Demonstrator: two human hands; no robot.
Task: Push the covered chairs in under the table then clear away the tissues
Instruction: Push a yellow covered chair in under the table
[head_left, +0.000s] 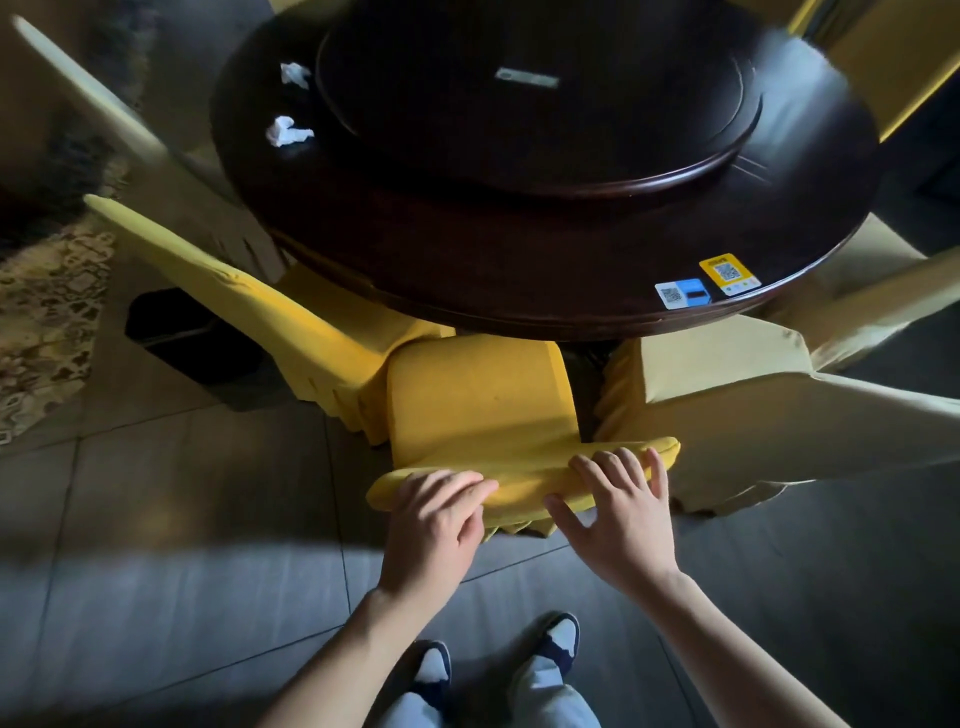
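A yellow-covered chair (480, 400) stands right in front of me, its seat partly under the dark round table (467, 249). My left hand (434, 525) and my right hand (618, 512) both lie on the top edge of its backrest, fingers spread and fairly straight. Two crumpled white tissues lie on the table's left side: one (287, 131) nearer me, one (295, 74) farther back. Another yellow-covered chair (249, 301) leans in at the left, and a paler covered chair (769, 405) stands at the right.
A raised turntable (540, 98) fills the table's middle. Two QR stickers (706, 283) sit near its front edge. A black bin (182, 338) stands on the tiled floor at left, beside a patterned rug (47, 322). More covered chairs ring the table's far side.
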